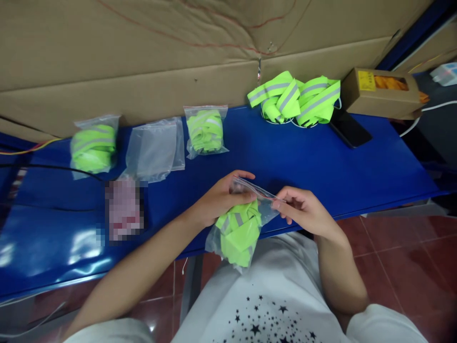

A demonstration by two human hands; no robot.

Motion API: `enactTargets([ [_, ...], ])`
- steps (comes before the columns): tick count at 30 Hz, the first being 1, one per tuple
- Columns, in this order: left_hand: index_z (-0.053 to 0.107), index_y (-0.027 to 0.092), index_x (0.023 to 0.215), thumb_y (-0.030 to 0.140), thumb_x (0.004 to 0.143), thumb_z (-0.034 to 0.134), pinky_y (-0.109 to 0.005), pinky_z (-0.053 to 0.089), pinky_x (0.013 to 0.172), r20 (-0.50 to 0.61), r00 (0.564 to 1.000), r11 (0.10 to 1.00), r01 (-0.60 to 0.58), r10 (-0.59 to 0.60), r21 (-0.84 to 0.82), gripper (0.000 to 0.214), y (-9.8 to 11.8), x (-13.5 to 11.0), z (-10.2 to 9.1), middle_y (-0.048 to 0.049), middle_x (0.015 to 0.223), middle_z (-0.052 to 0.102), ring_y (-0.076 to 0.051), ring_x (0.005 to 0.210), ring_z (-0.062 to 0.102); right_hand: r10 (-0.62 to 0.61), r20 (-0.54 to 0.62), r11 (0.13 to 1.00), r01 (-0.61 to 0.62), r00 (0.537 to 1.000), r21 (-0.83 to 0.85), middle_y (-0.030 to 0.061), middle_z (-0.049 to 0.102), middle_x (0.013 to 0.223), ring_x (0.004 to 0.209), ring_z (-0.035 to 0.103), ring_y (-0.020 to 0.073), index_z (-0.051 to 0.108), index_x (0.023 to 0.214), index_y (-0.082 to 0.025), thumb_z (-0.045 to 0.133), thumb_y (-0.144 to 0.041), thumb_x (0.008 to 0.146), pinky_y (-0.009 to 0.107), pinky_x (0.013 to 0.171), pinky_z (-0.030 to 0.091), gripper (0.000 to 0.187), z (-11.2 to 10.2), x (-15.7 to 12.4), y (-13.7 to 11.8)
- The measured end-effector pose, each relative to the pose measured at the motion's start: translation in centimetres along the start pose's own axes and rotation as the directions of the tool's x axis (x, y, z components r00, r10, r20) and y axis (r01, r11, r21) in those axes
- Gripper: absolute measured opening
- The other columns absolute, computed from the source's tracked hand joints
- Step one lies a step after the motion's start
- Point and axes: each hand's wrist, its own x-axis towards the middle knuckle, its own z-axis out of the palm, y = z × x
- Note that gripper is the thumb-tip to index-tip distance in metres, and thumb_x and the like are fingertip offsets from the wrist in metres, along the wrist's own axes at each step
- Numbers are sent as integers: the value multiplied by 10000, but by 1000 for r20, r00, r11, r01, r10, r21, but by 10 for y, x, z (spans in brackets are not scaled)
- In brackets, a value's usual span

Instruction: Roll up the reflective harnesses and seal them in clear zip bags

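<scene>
Glossy plastic bag [267, 213]; matt straps [240, 238], probably cloth; smooth, shiny tabletop [257, 152].

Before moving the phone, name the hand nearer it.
Right. The right hand is below-left of the phone in the picture; the left hand is farther left.

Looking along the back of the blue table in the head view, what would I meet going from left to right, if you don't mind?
A bagged green strap bundle → flat clear plastic bags → another bagged bundle → a loose green bundle → a second loose bundle → a cardboard box.
</scene>
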Motion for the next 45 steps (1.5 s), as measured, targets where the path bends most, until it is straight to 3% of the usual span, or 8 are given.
enactTargets([
  [4, 556, 212, 1201, 277, 694, 924, -265, 554, 726, -84, 995, 996, -58, 52, -63, 629, 3, 1, -2, 6, 866, 755, -159, 749, 722, -16, -53, 999, 18, 998, 30, -31, 621, 692, 526, 570, 85, 655, 927, -201, 710, -453, 969, 215, 488, 472, 261, 0, -2, 2],
  [9, 568, 225, 1203, 308, 708, 917, -241, 540, 662, -85, 993, 996, -82, 78, -43, 611, 4, -1, -2, 16, 837, 732, -154, 723, 706, -66, -117, 997, 70, 991, 34, -37, 582, 701, 544, 530, 92, 659, 974, -209, 732, -450, 952, 227, 478, 434, 253, 6, 0, 5],
  [16, 618, 238, 1194, 449, 835, 815, -193, 364, 495, -106, 985, 988, -128, 137, 89, 461, -3, -2, 2, 50, 675, 616, -102, 546, 537, -151, -145, 989, 148, 978, -28, -30, 552, 721, 581, 461, 86, 594, 801, -203, 711, -388, 975, 247, 524, 362, 280, 6, -2, 9],
  [23, 613, 232, 1198, 424, 845, 810, -212, 408, 558, -79, 983, 979, -151, 163, 138, 447, -3, -4, 5, 44, 729, 616, -105, 593, 532, -108, -102, 993, 103, 989, -59, -35, 542, 724, 595, 466, 94, 635, 902, -208, 698, -416, 976, 250, 542, 377, 229, 8, 0, 4],
  [28, 607, 222, 1232, 428, 870, 785, -211, 368, 537, -38, 981, 959, -178, 191, 220, 453, -6, -5, 9, 41, 726, 599, -103, 579, 499, -143, -107, 986, 133, 984, -98, -26, 536, 737, 630, 449, 103, 600, 807, -205, 670, -392, 993, 268, 570, 355, 273, 7, 1, 5],
  [33, 588, 227, 1263, 427, 892, 757, -210, 372, 537, -12, 983, 961, -175, 182, 216, 454, -8, -5, 11, 25, 775, 631, -102, 587, 501, -116, -85, 986, 104, 990, -127, -26, 562, 759, 665, 476, 105, 629, 879, -204, 664, -362, 986, 257, 594, 371, 194, 10, 2, 1],
  [38, 588, 210, 1265, 411, 898, 744, -211, 371, 544, 23, 981, 948, -191, 191, 253, 446, -10, -6, 15, 16, 798, 634, -98, 597, 499, -127, -68, 986, 118, 990, -121, -35, 525, 716, 626, 442, 98, 593, 830, -200, 646, -315, 979, 248, 565, 353, 195, 13, 2, -2],
  [45, 511, 221, 1353, 397, 816, 831, -261, 496, 682, 95, 978, 949, -206, 188, 238, 650, -10, -8, 14, -24, 938, 707, -164, 787, 647, -107, -29, 987, 103, 994, -121, -27, 556, 743, 656, 473, 99, 615, 843, -195, 660, -324, 968, 244, 577, 357, 185, 12, 3, -4],
])
